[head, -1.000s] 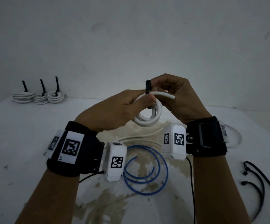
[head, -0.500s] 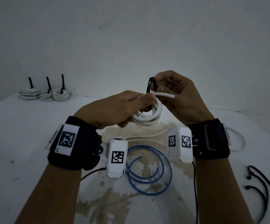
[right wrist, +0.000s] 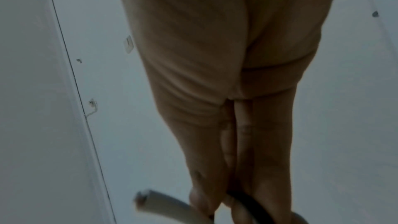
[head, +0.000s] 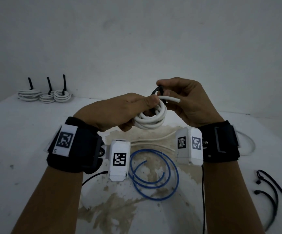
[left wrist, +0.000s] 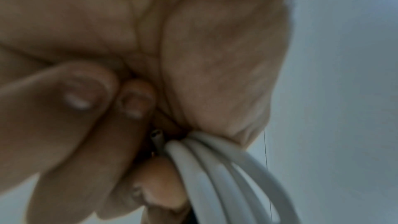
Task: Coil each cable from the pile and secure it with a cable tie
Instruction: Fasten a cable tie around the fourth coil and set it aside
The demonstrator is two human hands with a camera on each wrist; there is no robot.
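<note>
Aloft, left hand [head: 120, 112] grips the white coil [head: 151, 118]; right hand [head: 185, 100] pinches the black tie [head: 156, 91].

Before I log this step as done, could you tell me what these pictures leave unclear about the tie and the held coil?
- Black cable tie, head view: the right hand covers its ends, so whether it is locked cannot be told.
- White coil, head view: its far side sits behind the left hand.
- Tie in the right wrist view: blurred, cut by the bottom edge.
- Three tied coils: too small to check.
</note>
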